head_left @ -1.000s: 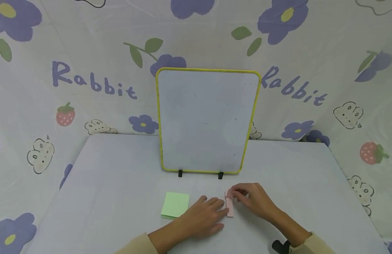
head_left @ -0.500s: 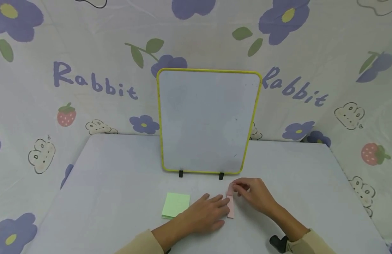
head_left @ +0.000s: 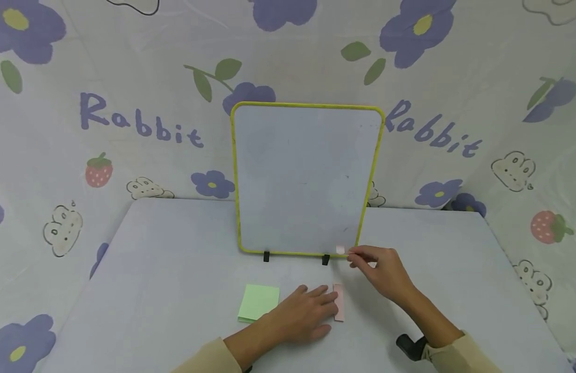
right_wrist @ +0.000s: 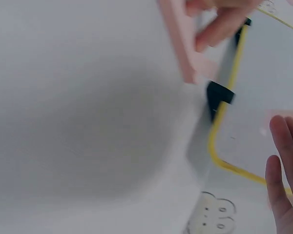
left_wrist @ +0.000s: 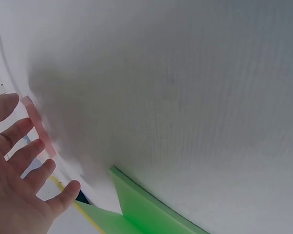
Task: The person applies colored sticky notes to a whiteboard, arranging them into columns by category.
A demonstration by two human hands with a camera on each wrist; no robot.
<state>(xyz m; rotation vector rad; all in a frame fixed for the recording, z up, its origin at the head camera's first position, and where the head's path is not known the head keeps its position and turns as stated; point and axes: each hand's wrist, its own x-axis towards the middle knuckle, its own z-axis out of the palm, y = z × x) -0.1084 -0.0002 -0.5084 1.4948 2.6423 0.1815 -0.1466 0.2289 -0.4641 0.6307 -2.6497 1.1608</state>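
Note:
My right hand (head_left: 383, 269) pinches a small pale pink sticky note (head_left: 340, 249) by its right end between thumb and fingers. The note overlaps the bottom right corner of the yellow-framed whiteboard (head_left: 301, 181). My left hand (head_left: 303, 317) lies flat with spread fingers, the fingertips on the left edge of a narrow pink sticky note pad (head_left: 340, 305). In the left wrist view the pink pad (left_wrist: 41, 129) runs behind the fingers. A square green sticky note pad (head_left: 260, 300) lies left of that hand, its near corner partly covered by the forearm.
The whiteboard stands upright on two black feet (head_left: 325, 260) at the middle of the white table (head_left: 176, 269). Behind it hangs a printed cloth (head_left: 306, 62) with flowers and rabbits. A black wrist device (head_left: 411, 347) is by the right sleeve.
My right hand has peeled the pink sticky note off the pad and lifted it up toward the whiteboard's lower right corner. The left hand has stayed on the pad.

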